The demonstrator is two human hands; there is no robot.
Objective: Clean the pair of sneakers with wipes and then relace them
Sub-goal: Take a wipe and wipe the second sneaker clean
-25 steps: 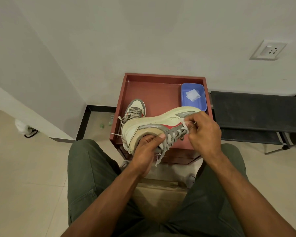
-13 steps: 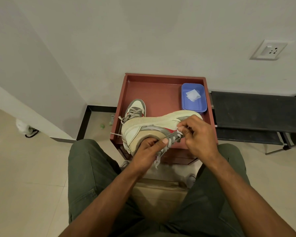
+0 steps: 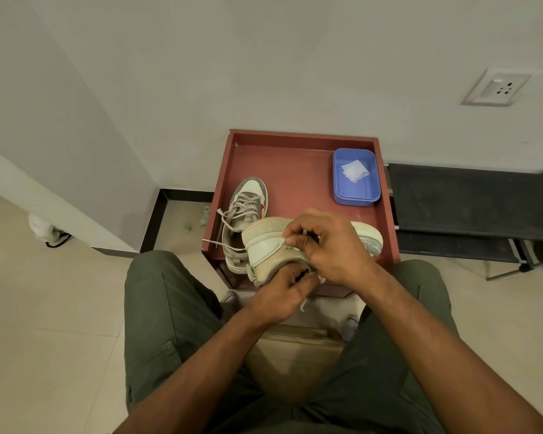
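Head camera looks down on a red tray-topped stand (image 3: pixel 295 170) against the wall, with a blue tub (image 3: pixel 369 195) at its far right corner holding a white wipe (image 3: pixel 354 171). A black rack (image 3: pixel 470 198) stands just to the right, and a wall socket (image 3: pixel 496 86) sits above it. On the tray's left side a laced sneaker (image 3: pixel 248 205) lies with its toe toward the wall, its loose lace end trailing over the tray's left edge. The other sneaker (image 3: pixel 273 245) is held on its side above the tray's near edge, heel to the left. The left hand (image 3: pixel 282 292) grips it from below at the collar, fingers curled. The right hand (image 3: pixel 329 245) lies over its middle, fingertips pinched together at the eyelet area. This hand hides the lace (image 3: pixel 304 305) there; only a white end shows below the hands. The sneaker's toe peeks out to the right.
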